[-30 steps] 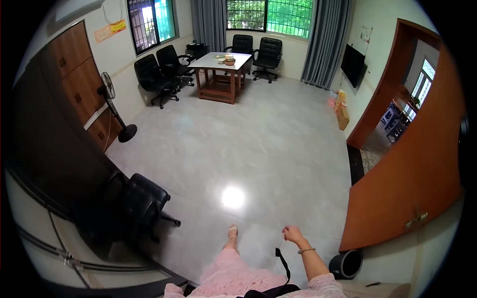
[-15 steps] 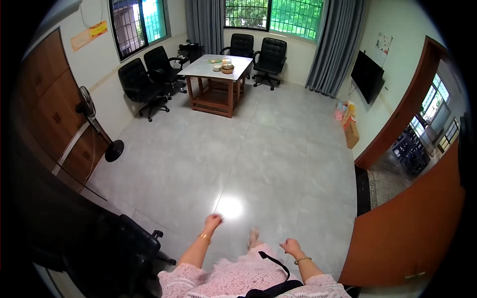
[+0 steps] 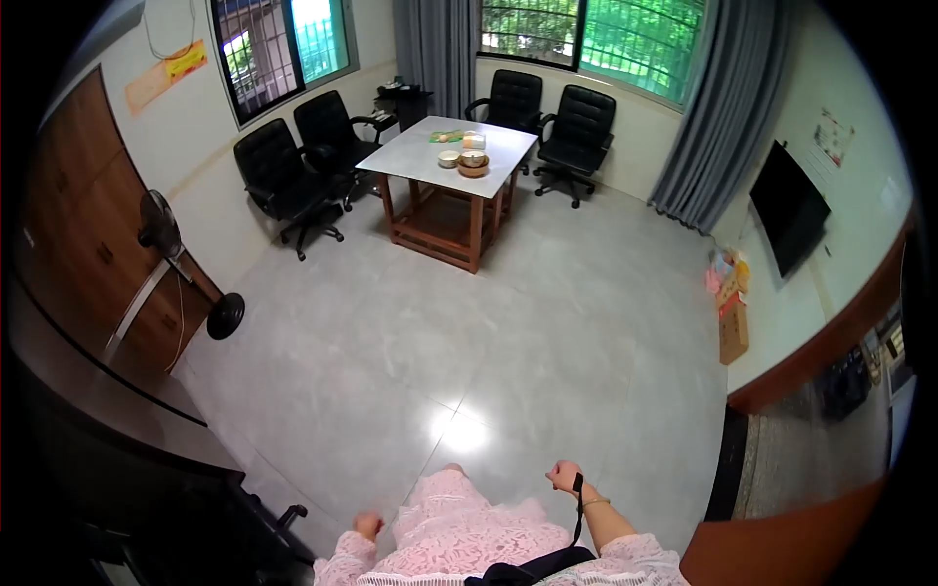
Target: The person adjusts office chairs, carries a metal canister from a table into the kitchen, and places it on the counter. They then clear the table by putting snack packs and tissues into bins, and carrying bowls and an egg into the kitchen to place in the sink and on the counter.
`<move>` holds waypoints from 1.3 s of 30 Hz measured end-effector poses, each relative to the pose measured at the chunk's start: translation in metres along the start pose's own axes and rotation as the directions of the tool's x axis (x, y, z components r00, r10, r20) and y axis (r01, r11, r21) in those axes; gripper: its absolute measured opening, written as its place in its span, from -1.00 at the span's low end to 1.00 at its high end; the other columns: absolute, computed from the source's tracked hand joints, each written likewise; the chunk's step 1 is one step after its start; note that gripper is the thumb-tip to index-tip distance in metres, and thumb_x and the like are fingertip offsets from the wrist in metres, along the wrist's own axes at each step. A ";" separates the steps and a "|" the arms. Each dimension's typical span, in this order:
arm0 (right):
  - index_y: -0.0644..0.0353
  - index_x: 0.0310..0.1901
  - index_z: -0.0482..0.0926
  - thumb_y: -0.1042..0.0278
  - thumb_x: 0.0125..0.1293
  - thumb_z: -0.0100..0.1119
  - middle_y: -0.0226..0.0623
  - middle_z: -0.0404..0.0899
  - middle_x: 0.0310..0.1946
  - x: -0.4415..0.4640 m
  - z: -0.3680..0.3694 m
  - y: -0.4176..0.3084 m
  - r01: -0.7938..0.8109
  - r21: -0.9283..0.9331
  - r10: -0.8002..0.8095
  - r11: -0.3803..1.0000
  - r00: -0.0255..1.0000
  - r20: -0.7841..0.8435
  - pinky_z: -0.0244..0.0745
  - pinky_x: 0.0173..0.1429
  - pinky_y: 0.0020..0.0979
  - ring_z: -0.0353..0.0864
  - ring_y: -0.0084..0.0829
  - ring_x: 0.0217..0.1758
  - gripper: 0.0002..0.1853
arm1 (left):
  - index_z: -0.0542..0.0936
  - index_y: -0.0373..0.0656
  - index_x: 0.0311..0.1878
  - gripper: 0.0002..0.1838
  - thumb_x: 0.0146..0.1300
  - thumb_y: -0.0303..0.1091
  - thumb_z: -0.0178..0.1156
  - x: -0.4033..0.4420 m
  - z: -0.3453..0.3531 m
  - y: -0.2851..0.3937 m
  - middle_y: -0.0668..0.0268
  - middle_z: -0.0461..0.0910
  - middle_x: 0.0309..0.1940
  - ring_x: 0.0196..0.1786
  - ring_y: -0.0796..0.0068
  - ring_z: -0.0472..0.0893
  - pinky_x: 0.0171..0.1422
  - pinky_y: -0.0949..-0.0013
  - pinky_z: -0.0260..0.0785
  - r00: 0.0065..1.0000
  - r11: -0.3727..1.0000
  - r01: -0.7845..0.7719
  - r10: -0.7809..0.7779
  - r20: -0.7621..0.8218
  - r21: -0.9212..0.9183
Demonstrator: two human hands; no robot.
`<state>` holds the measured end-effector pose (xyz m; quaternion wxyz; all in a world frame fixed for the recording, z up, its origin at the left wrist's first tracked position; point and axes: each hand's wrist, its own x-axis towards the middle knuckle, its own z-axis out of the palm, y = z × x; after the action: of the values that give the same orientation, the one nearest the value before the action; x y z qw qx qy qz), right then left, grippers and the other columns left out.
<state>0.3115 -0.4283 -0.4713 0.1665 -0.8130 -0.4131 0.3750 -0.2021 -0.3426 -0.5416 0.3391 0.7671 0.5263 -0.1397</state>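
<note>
My left hand hangs low beside the pink lace clothing, its fingers curled in and slightly blurred, with no object showing in it. Farther forward on the other side is my right hand, also closed and holding nothing that I can see. A bracelet circles the right wrist. The black strap attached to my clothing crosses in front of that wrist. Ahead stands a white-topped wooden table carrying bowls and a green packet.
Black office chairs stand around the table. A standing fan is by the wooden cabinet on the left. Cardboard boxes lie along the right wall, below a television. Close on the right are a doorway and an orange-brown door.
I have moved forward, so the table and chairs look nearer. My left hand has swung back and down toward my side. The right stays in front, and the door has slid toward the lower right.
</note>
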 end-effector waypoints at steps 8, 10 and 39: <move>0.19 -0.54 0.54 0.25 -0.04 -0.01 -0.23 0.54 -0.66 0.169 -0.049 -0.031 -0.043 -0.088 0.067 0.995 0.957 0.284 0.44 -0.38 -0.36 0.54 -0.34 -0.58 -0.80 | 0.57 0.05 -0.27 -0.70 -0.01 -0.04 0.05 0.056 -0.200 0.123 0.30 0.53 -0.23 -0.07 0.32 0.48 -0.13 0.23 0.31 0.857 0.763 -0.015 -0.323 0.402 0.646; 0.18 -0.53 0.54 0.24 -0.04 0.00 -0.25 0.54 -0.68 0.196 -0.091 -0.060 -0.054 -0.176 0.118 0.983 0.918 0.379 0.43 -0.41 -0.38 0.54 -0.37 -0.60 -0.79 | 0.59 0.04 -0.47 -0.80 -0.04 -0.13 0.04 0.124 -0.204 0.114 0.24 0.57 -0.43 -0.29 0.24 0.54 -0.31 0.15 0.34 0.961 0.818 -0.027 -0.137 0.240 0.575; 0.31 -0.53 0.44 0.32 0.16 -0.07 -0.33 0.46 -0.72 0.852 -0.410 -0.300 0.196 0.303 -0.219 0.933 0.975 0.045 0.34 -0.60 -0.53 0.42 -0.57 -0.69 -0.76 | 0.48 -0.21 -0.34 -0.88 0.12 -0.40 0.00 0.831 -0.585 0.402 0.33 0.53 -0.54 -0.56 0.62 0.50 -0.53 0.59 0.31 0.851 0.064 -0.027 -0.522 -0.057 -0.998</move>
<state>0.7758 0.4474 -0.4274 0.3093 -0.7153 -0.4419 0.4444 0.4149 0.5532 -0.4384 0.6098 0.2479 0.6666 0.3496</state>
